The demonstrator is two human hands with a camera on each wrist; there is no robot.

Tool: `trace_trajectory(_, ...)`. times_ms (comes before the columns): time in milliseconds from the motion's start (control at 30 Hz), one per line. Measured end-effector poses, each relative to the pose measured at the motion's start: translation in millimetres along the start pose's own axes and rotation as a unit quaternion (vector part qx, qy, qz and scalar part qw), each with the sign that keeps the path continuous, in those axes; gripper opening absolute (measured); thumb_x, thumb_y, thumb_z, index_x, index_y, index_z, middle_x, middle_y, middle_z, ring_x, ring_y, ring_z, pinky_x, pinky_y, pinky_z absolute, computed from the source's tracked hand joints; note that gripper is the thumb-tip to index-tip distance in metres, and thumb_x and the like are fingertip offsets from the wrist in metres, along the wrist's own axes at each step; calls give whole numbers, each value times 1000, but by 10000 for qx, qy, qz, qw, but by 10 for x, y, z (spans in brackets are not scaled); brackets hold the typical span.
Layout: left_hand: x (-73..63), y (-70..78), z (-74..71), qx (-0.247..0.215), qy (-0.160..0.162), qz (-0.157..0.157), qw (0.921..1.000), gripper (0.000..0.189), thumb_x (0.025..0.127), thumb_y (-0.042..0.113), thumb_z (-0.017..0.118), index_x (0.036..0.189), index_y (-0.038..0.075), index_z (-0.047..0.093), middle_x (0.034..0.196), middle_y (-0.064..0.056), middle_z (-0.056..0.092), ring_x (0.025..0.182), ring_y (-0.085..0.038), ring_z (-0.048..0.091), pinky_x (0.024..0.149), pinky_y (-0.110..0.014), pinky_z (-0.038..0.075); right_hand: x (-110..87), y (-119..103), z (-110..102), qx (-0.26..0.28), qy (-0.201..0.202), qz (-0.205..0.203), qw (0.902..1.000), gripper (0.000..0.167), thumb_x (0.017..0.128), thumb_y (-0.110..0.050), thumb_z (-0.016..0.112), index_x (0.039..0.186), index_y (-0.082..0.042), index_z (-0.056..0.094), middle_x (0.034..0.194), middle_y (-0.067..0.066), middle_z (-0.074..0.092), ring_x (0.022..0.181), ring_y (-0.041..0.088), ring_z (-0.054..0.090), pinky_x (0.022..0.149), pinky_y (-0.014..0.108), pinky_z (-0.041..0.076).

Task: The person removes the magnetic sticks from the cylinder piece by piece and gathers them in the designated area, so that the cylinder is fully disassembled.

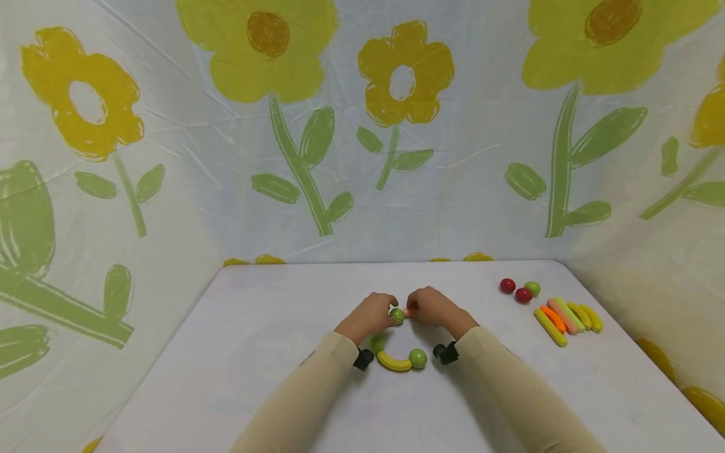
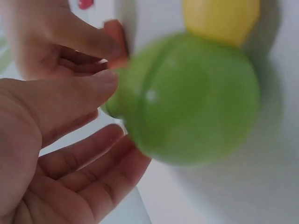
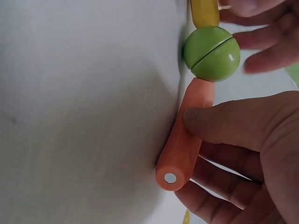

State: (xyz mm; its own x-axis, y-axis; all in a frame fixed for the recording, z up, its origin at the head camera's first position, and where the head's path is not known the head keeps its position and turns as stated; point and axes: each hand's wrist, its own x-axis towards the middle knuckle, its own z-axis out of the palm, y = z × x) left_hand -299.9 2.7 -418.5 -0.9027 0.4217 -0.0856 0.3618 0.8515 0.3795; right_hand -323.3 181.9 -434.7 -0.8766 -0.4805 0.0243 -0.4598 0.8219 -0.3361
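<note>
In the right wrist view my right hand pinches a salmon-coloured ridged stick between thumb and fingers. Its far end meets a green ball that has a dark seam round it; a yellow piece adjoins the ball's other side. My left hand is around that ball with loosely bent fingers, spread beside it without gripping. Closer to the left wrist lies a second green ball, large and blurred in that view. From it a toy banana curves to a third green ball.
On the table's right side lie two red balls, a green ball and a row of sticks, among them an orange one, beside two bananas. A flower-printed cloth hangs behind and along the sides of the white table.
</note>
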Motion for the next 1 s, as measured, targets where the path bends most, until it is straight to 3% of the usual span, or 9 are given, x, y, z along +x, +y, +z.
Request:
trace_trajectory(200,95,-78,23,-18,-206,-7,9998,38,88,17,71,125,13,63,107,-2,67,97,-13,57,87,-30,50,13,-29,8,26,123,-73,9999,13,90,-21,69,88,-8,71,81,1,68,74,13,56,73,33,50)
trace_trajectory(400,117,-96,34,251,-247,147,9993,34,89,12,68,123,13,64,113,-2,67,104,-14,58,93,-31,50,25,-52,9,98,117,141,9998,14,91,-22,69,88,-9,70,82,1,67,75,14,56,74,34,50)
trace_trajectory(667,107,-110,66,296,-219,16,9993,34,89,11,69,122,13,64,113,-3,67,103,-15,59,93,-33,51,10,-87,13,63,138,203,9997,12,90,-19,68,88,-7,69,82,2,66,75,16,56,74,35,50)
trace_trajectory(900,52,-108,67,119,-196,-269,9994,35,89,6,66,123,12,63,116,-6,65,98,-15,55,90,-32,51,-18,-20,-10,229,359,1240,9914,24,94,-30,64,93,-6,66,83,5,65,73,18,55,71,34,49)
trace_trajectory(1000,19,-128,61,-23,-120,-377,9992,35,88,3,64,122,10,63,118,-8,64,94,-15,55,85,-31,52,-96,56,-60,325,419,1469,9877,27,93,-31,64,98,-5,67,87,6,66,74,19,55,71,34,50)
